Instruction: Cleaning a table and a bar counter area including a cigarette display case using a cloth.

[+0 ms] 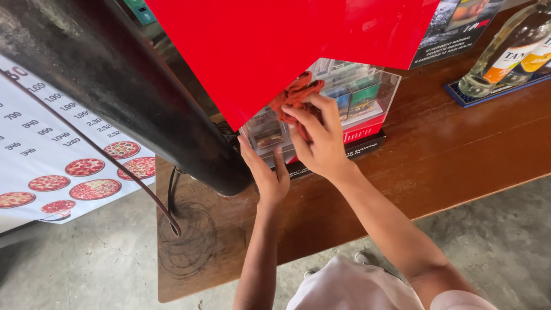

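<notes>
A clear plastic display case (376,92) with small coloured packs inside stands on a brown wooden counter (436,155). My right hand (321,140) grips a crumpled reddish-orange cloth (293,97) and presses it against the case's top front. My left hand (267,169) rests flat against the case's lower left corner, fingers spread, steadying it. A large red panel (275,46) hangs over the case and hides its upper part.
A thick black post (126,92) slants down beside the case, with a dark cable (166,212) trailing off it. A white poster with pizza pictures (63,166) hangs at left. Clear glass bottles (511,49) lie on a blue mat at right. Concrete floor lies below.
</notes>
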